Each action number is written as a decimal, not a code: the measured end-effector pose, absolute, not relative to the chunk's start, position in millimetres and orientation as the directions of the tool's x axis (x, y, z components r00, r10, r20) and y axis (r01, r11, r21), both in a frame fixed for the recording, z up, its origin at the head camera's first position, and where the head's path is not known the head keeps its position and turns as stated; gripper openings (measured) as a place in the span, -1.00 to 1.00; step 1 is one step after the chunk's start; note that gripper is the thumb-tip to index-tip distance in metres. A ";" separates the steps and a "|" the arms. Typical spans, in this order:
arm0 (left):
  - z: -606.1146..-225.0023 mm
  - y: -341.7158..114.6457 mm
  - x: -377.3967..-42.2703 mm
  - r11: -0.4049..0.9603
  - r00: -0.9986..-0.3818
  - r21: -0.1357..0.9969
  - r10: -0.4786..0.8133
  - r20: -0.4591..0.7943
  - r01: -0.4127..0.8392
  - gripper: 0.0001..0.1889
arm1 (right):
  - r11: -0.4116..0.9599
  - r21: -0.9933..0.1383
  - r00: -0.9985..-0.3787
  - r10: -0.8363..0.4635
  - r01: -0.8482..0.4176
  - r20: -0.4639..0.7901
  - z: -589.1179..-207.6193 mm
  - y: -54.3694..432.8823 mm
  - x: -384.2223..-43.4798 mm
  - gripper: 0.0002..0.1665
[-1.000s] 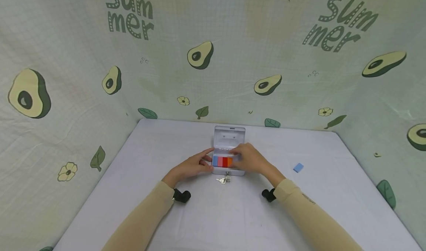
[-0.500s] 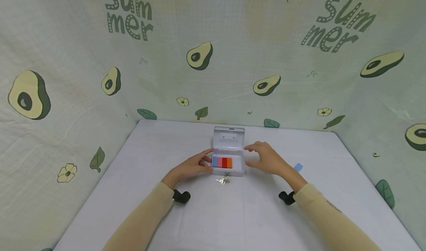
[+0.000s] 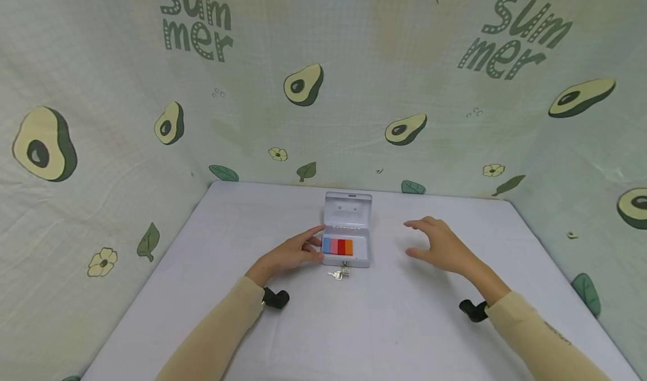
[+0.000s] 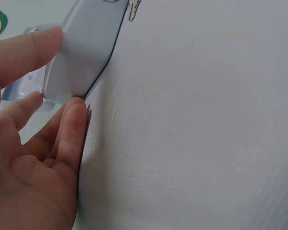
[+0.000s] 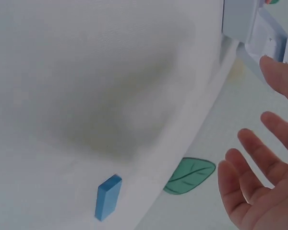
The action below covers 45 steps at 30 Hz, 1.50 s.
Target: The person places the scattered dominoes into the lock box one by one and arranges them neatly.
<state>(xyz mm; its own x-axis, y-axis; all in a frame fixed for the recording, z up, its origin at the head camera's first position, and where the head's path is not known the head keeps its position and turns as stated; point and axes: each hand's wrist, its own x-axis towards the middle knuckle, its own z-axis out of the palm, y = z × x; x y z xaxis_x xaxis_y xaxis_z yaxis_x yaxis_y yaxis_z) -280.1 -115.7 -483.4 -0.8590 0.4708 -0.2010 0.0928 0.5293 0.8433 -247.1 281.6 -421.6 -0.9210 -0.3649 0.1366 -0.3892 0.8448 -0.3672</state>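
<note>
A small pale cash box [image 3: 361, 262] stands on the table with its lid [image 3: 347, 209] raised. Side by side at the left of its inside lie a blue block [image 3: 326, 245], a pink block [image 3: 333, 246], a red block [image 3: 341, 246] and an orange block [image 3: 349, 247]. My left hand [image 3: 289, 253] rests against the box's left side, thumb near the front corner and index finger at the back. To the right of the box, my right hand [image 3: 445, 249] hovers with fingers spread, holding nothing. Another blue block [image 5: 108, 197] lies on the table, hidden behind that hand in the head view.
Keys [image 3: 337, 275] hang at the lock on the box's front. White cloth covers the table [image 3: 354, 330]. Patterned fabric walls [image 3: 354, 89] with avocado prints enclose its back and sides. Each wrist carries a black camera mount [image 3: 276, 298].
My right hand has let go of the orange block, left the box and moved right over the loose blue block. The left hand has stayed at the box.
</note>
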 end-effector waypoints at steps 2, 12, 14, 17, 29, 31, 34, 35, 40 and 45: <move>-483.7 -115.8 -280.2 0.526 -0.861 0.846 0.467 -0.202 0.087 -0.15 | 0.851 -0.364 -0.925 -0.355 -0.379 0.135 -422.3 289.3 -246.1 -0.23; -484.6 -116.4 -281.0 0.506 -0.855 0.857 0.482 -0.191 0.093 -0.15 | 0.882 -0.349 -0.948 -0.303 -0.317 0.097 -432.6 325.7 -235.7 -0.14; -484.4 -116.5 -280.8 0.507 -0.855 0.857 0.482 -0.191 0.094 -0.15 | 0.887 -0.347 -0.953 -0.290 -0.304 0.093 -435.8 334.1 -234.4 -0.12; -483.9 -116.8 -280.4 0.508 -0.856 0.857 0.479 -0.194 0.091 -0.16 | 0.895 -0.344 -0.959 -0.271 -0.284 0.088 -441.4 346.4 -233.6 -0.11; -486.6 -117.0 -281.6 0.507 -0.858 0.858 0.474 -0.198 0.082 -0.17 | 0.911 -0.332 -0.970 -0.237 -0.243 0.060 -455.0 377.0 -233.4 -0.09; -486.7 -117.3 -281.9 0.504 -0.858 0.860 0.475 -0.197 0.081 -0.17 | 0.911 -0.334 -0.970 -0.236 -0.240 0.055 -456.4 379.4 -233.6 -0.10; -487.4 -117.6 -282.3 0.501 -0.856 0.861 0.479 -0.197 0.082 -0.16 | 0.911 -0.340 -0.972 -0.232 -0.233 0.044 -459.0 382.8 -233.4 -0.13; -487.5 -117.6 -282.4 0.502 -0.856 0.861 0.479 -0.198 0.082 -0.16 | 0.910 -0.343 -0.972 -0.232 -0.232 0.043 -459.6 383.5 -233.0 -0.14; -487.6 -117.3 -282.6 0.507 -0.857 0.858 0.476 -0.196 0.085 -0.16 | 0.902 -0.355 -0.969 -0.243 -0.245 0.049 -460.2 385.1 -232.2 -0.21; -487.9 -117.7 -282.7 0.506 -0.858 0.859 0.473 -0.198 0.082 -0.16 | 0.899 -0.361 -0.968 -0.246 -0.250 0.056 -463.8 387.3 -233.7 -0.26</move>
<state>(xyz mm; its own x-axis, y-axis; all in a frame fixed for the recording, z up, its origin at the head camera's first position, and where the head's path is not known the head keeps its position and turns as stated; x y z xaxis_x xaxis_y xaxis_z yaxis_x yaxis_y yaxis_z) -282.7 -117.7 -487.9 -0.8584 0.4735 -0.1975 0.0816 0.5060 0.8586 -233.7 387.3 -463.8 -0.9676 -0.2462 0.0561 -0.2496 0.8987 -0.3606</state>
